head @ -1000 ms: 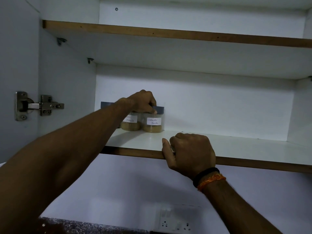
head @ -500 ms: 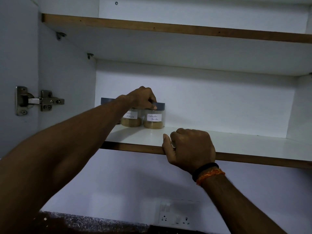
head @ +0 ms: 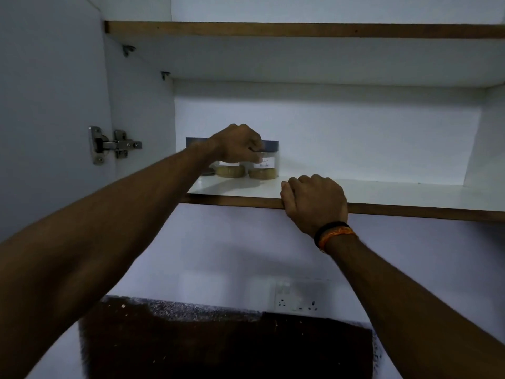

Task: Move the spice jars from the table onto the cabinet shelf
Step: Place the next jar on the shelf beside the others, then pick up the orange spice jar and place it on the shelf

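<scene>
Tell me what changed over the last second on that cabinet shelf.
Little changed. The left hand slid slightly down from the lids onto the front of the right spice jar, now covering part of its label; its fingers remain on the jars. The right hand still grips the shelf edge. Both jars, including the left spice jar, stayed put.

Two clear spice jars [head: 250, 165] with dark lids and white handwritten labels, tan powder low inside, upright and side by side at the back left of the white cabinet shelf [head: 382, 191]
</scene>
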`<state>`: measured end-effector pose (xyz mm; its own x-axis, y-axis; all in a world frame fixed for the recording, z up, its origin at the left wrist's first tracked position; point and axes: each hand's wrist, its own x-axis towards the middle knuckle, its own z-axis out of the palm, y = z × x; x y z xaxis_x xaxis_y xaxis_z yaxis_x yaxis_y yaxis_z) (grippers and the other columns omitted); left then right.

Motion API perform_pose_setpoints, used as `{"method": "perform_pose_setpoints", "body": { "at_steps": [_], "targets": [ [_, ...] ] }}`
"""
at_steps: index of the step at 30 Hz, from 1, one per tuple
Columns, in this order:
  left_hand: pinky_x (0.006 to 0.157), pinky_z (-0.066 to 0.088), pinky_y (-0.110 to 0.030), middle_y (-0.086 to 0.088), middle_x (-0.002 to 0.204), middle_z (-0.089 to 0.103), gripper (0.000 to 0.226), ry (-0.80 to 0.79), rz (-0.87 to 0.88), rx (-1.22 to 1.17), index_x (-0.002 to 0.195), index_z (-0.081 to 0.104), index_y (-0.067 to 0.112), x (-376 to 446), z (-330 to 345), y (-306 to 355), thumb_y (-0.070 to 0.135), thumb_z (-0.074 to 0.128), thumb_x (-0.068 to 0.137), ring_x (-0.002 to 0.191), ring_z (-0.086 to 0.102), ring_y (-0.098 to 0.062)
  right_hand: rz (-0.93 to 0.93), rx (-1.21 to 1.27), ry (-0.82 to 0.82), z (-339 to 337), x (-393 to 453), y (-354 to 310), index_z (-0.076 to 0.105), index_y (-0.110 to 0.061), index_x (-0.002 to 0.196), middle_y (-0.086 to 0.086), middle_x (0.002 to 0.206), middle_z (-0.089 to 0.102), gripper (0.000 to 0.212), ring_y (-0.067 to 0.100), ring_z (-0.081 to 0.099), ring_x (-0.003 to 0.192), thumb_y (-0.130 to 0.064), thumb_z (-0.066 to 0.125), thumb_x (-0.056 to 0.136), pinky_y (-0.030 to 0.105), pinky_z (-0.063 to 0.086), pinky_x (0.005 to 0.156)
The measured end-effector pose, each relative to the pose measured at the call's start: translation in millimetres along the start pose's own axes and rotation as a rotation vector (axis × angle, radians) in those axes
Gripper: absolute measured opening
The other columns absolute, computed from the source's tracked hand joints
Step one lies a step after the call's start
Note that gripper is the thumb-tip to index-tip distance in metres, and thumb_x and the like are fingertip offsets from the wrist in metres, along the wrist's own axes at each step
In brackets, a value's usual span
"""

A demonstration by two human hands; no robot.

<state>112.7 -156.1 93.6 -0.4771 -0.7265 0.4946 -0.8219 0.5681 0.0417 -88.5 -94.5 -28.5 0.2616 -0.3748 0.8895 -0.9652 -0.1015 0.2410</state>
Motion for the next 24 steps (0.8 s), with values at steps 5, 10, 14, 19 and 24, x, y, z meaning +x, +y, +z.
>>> {"method": "perform_pose_setpoints", "body": {
  "at_steps": [5, 10, 14, 19, 24],
  "targets": [
    [0.096, 0.049, -0.032, -0.006, 0.131, 0.066, 0.044, -0.023, 0.012, -0.075, 0.129, 0.065, 0.008, -51, 9, 16, 0.029, 0.071, 0.09, 0.116, 0.062, -0.021, 0.071, 0.01, -0.011, -4, -15, -8, 0.059, -0.015, 0.065, 0.006, 0.061, 0.063, 0.045, 0.029, 0.054, 0.054, -0.031, 0.04, 0.103, 0.036, 0.037, 0.06],
    [0.102, 0.046, -0.03, -0.001, 0.132, 0.066, 0.044, 0.114, -0.003, -0.155, 0.128, 0.066, 0.014, -107, 32, 33, 0.033, 0.071, 0.088, 0.122, 0.058, -0.016, 0.159, 0.106, -0.062, -15, -42, -26, 0.066, -0.014, 0.112, 0.007, 0.107, 0.069, 0.042, 0.029, 0.06, 0.097, -0.035, 0.032, 0.101, 0.045, 0.038, 0.093],
    [0.097, 0.048, -0.027, -0.007, 0.126, 0.068, 0.043, 0.217, 0.008, -0.226, 0.126, 0.066, 0.009, -150, 56, 49, 0.022, 0.073, 0.086, 0.115, 0.062, -0.02, 0.192, 0.196, -0.114, -29, -76, -58, 0.042, -0.009, 0.147, 0.017, 0.151, 0.042, 0.065, 0.036, 0.035, 0.142, -0.025, 0.055, 0.087, 0.054, 0.025, 0.117],
    [0.106, 0.038, -0.026, -0.009, 0.132, 0.064, 0.042, 0.375, 0.023, -0.261, 0.129, 0.063, 0.004, -207, 90, 59, 0.016, 0.069, 0.089, 0.125, 0.057, -0.024, 0.146, 0.408, -0.202, -36, -121, -94, 0.051, -0.01, 0.141, 0.017, 0.147, 0.047, 0.06, 0.036, 0.043, 0.135, -0.013, 0.057, 0.081, 0.049, 0.037, 0.106],
    [0.107, 0.045, -0.035, -0.006, 0.132, 0.066, 0.032, 0.134, -0.155, -0.4, 0.121, 0.07, 0.008, -274, 154, 53, 0.015, 0.069, 0.09, 0.124, 0.06, -0.021, 0.194, 0.535, -0.518, -24, -206, -119, 0.062, -0.007, 0.127, 0.015, 0.126, 0.058, 0.047, 0.036, 0.053, 0.114, -0.007, 0.058, 0.081, 0.046, 0.043, 0.095]
  ]
}}
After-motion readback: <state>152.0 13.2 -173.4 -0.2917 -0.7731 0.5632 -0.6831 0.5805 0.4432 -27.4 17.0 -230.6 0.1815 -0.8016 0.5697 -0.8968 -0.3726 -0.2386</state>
